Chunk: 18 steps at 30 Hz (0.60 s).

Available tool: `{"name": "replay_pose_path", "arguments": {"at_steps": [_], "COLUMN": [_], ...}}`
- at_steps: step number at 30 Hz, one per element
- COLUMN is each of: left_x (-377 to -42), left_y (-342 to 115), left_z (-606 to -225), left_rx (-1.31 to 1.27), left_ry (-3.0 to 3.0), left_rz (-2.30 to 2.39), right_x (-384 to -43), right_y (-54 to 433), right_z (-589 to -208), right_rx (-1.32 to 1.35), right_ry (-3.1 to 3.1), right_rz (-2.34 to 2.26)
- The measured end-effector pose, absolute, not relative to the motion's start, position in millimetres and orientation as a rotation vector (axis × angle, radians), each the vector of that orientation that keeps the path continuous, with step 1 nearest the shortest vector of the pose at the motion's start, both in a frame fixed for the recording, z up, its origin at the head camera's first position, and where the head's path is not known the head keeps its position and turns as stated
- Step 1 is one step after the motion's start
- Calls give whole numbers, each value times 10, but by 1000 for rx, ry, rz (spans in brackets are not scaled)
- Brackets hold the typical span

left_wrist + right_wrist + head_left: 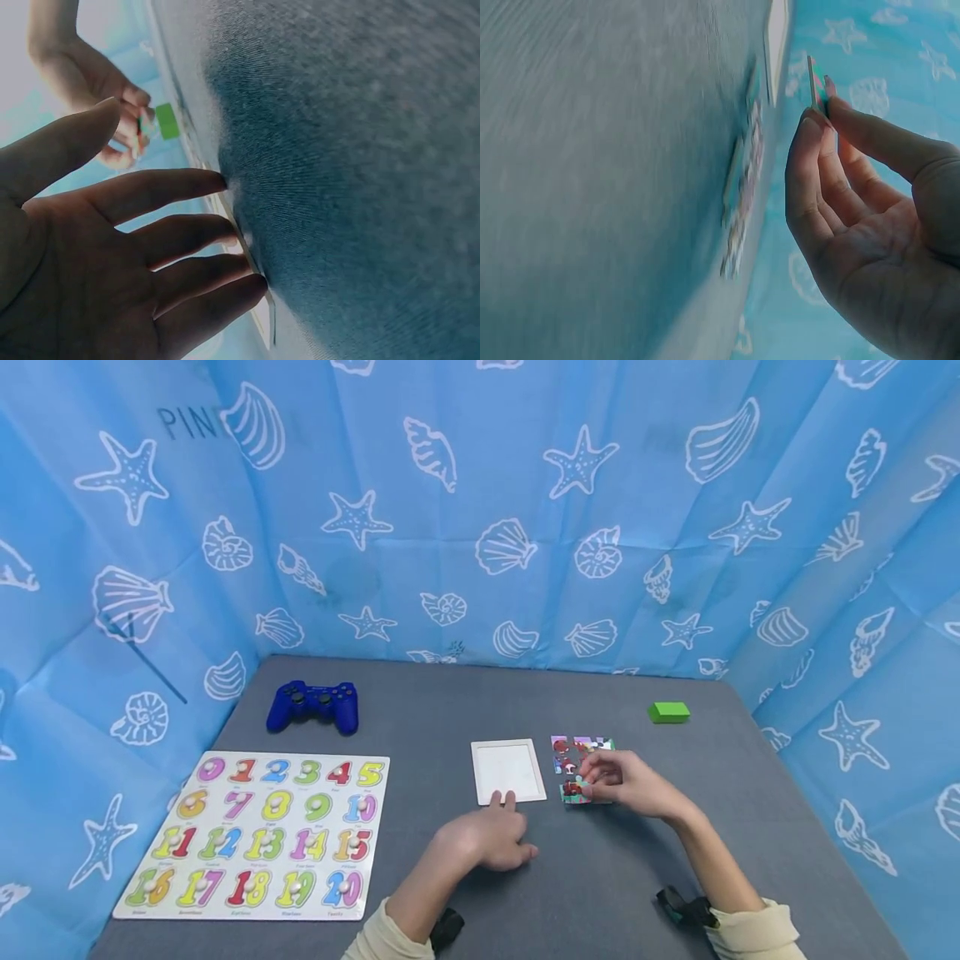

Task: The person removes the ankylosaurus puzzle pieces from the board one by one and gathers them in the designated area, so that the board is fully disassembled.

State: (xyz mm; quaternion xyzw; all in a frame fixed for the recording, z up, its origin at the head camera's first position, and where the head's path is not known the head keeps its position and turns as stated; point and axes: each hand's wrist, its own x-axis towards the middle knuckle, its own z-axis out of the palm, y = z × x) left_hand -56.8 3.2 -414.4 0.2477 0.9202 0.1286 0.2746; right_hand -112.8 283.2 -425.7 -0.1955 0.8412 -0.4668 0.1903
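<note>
A thin, colourful puzzle piece (817, 84) is pinched between the thumb and fingertips of my right hand (630, 785), raised off the table in the right wrist view. Beneath and beside that hand lie several other jigsaw pieces (561, 763) with red, purple and green printing, partly hidden by the fingers. My left hand (486, 839) has its fingers extended, and the fingertips touch the near edge of a white puzzle tray (508, 772). The left wrist view shows this palm (90, 262) beside the tray's rim, with the thumb held apart.
To the left lies a number peg puzzle board (251, 839). A blue game controller (313, 705) rests behind it. A green block (669, 712) stands at the back right of the grey table (420, 710). Blue seashell curtains (465, 485) enclose the back and sides.
</note>
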Motion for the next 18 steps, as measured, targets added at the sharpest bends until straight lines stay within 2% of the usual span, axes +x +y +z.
{"name": "replay_pose_path", "arguments": {"at_steps": [10,18], "left_x": [-517,-528], "left_y": [47,29], "left_z": [-4169,-4165], "left_rx": [646,661], "left_ry": [2468,2470], "left_rz": [325,343], "right_x": [-1030,-1051], "right_y": [3264,3471], "right_z": [-4177,-4261], "right_rx": [-411,-323], "right_ry": [2353,2342], "right_rz": [-1332,-1349]}}
